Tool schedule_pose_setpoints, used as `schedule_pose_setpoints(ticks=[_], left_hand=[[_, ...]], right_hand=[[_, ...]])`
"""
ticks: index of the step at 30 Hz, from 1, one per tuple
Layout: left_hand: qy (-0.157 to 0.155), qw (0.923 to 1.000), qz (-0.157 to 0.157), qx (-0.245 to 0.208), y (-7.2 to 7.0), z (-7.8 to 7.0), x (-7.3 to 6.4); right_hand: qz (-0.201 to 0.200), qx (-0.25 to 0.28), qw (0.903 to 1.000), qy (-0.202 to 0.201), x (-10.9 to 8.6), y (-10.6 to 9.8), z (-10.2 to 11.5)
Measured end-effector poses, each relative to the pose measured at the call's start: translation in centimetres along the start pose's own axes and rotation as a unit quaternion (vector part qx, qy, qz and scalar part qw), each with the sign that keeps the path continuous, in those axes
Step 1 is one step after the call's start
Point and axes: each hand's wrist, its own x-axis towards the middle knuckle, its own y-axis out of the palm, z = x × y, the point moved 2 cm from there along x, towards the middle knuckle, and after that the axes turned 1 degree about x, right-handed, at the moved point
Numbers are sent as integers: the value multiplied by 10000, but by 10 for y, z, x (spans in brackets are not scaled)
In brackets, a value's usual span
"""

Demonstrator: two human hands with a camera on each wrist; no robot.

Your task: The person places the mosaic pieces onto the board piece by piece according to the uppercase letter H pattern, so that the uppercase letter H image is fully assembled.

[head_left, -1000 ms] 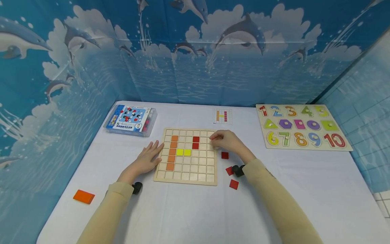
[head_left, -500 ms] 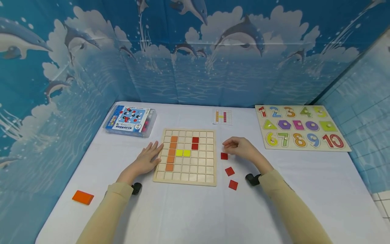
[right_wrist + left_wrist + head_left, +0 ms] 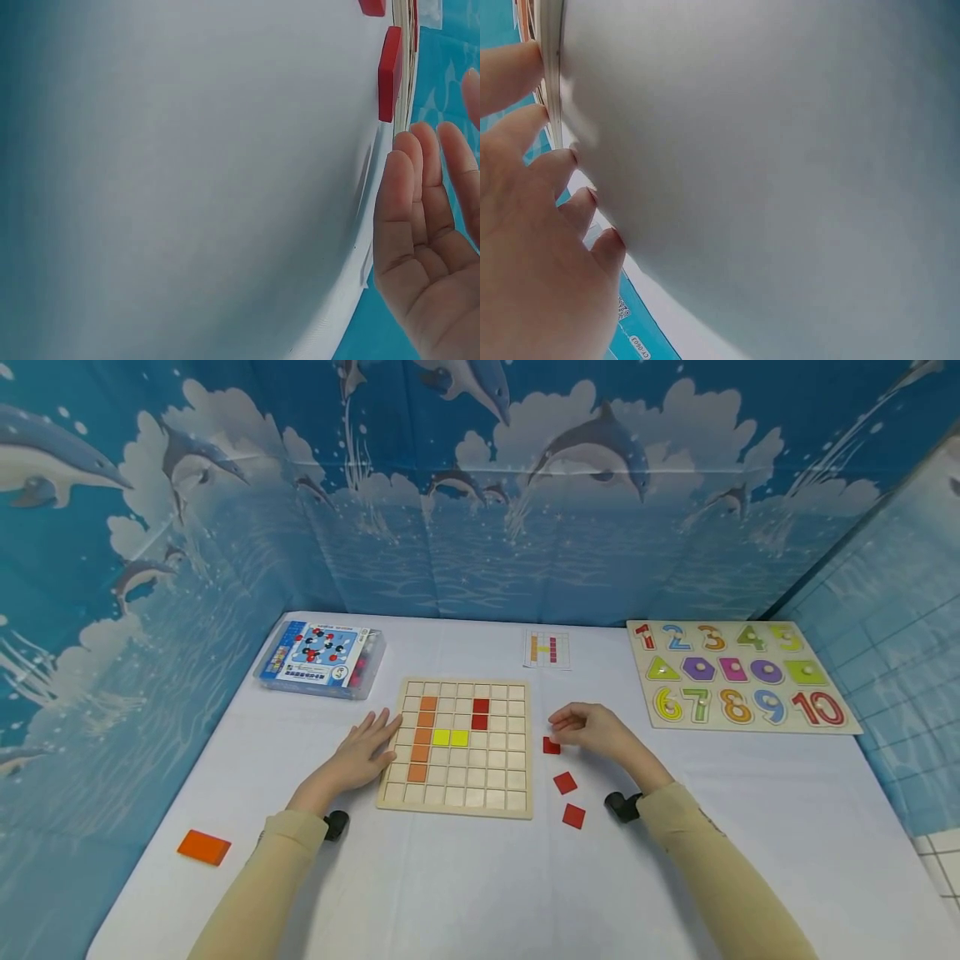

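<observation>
A wooden grid board [image 3: 453, 812] lies mid-table. On it are a column of orange square tiles [image 3: 422, 735], two yellow tiles [image 3: 451, 738] and two red tiles [image 3: 480, 714]. My left hand [image 3: 360, 752] rests with spread fingers at the board's left edge; its fingertips meet that edge in the left wrist view too. To the right of the board is my right hand [image 3: 596, 729], its fingertips just over the nearest loose red tile [image 3: 551, 747]. In the right wrist view its fingers [image 3: 394, 187] are nearly straight, with nothing between them. Two more red tiles [image 3: 566, 783] lie nearer the front.
Behind the board lies a small pattern card [image 3: 548, 649]. A plastic case [image 3: 318, 654] with a molecule picture stands back left, and a number-and-shape puzzle board [image 3: 742, 674] back right. An orange block [image 3: 204, 847] sits front left. A dolphin-print curtain [image 3: 480, 527] hangs behind.
My right hand has drawn back from the board's right edge, rightward and slightly toward the front, to the nearest loose red tile. My left hand stays in place.
</observation>
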Motion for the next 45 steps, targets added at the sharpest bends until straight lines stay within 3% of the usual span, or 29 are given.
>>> schedule_pose_setpoints(ticks=[26, 45], left_hand=[[-34, 10000, -55, 36, 1, -3, 1], [-41, 10000, 47, 42, 0, -2, 1]], right_hand=[[257, -870, 9952, 354, 4, 12, 4], [277, -690, 9962, 460, -4, 10, 9]])
